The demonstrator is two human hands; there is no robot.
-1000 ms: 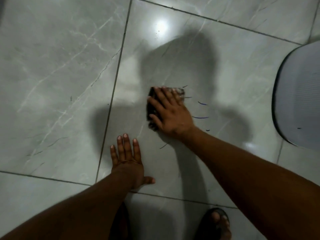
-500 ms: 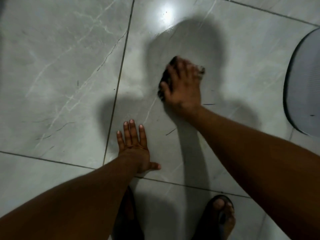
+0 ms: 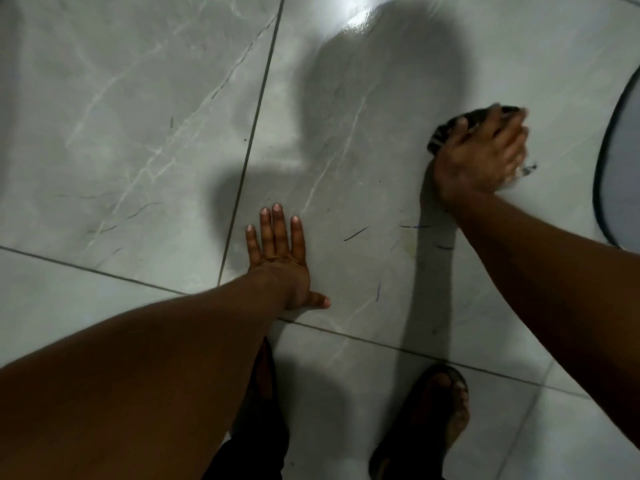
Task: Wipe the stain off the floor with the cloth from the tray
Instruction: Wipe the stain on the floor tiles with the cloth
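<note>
My right hand (image 3: 479, 157) presses a dark cloth (image 3: 441, 133) flat on the grey marble floor at the right of the view; the hand is blurred and covers most of the cloth. Thin dark ink strokes (image 3: 355, 233) of the stain lie on the tile between my two hands, with a faint yellowish patch (image 3: 410, 245) beside them. My left hand (image 3: 280, 258) lies flat on the same tile, fingers spread, holding nothing.
A round grey tray (image 3: 623, 174) with a dark rim sits at the right edge, close to my right hand. My sandalled foot (image 3: 433, 420) stands at the bottom. Dark grout lines (image 3: 254, 133) cross the floor. A lamp glare (image 3: 349, 8) shines at the top.
My right hand has slid the cloth to the right, toward the tray, uncovering ink strokes near my left hand. The left hand has stayed planted on the tile.
</note>
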